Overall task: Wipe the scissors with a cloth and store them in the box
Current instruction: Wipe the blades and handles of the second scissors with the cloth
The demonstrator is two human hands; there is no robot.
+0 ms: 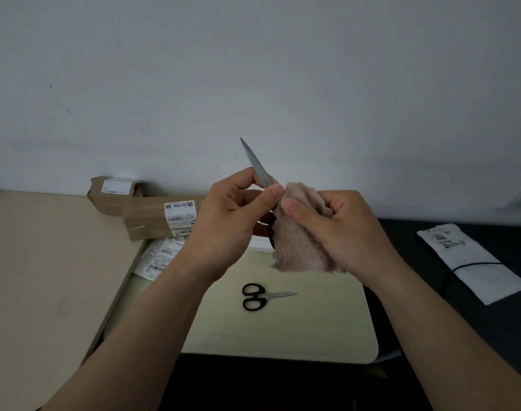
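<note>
My left hand [235, 215] pinches a pair of scissors [257, 166] near the base of the blades, with the grey blades pointing up and away. My right hand [336, 229] grips a fluffy beige cloth [298, 247] wrapped over the scissors' black handles, which mostly hide behind it. A second, smaller pair of black-handled scissors [262, 296] lies flat on the pale table [298, 327] below my hands, tips pointing right. Two brown cardboard boxes [152, 216] with shipping labels lie at the back left against the wall.
A beige surface [45, 262] stretches along the left. White plastic mailer bags [161, 256] lie beside the boxes. On the dark surface at the right rests a white mailer bag [473, 262] with a black cord across it. A grey wall stands behind.
</note>
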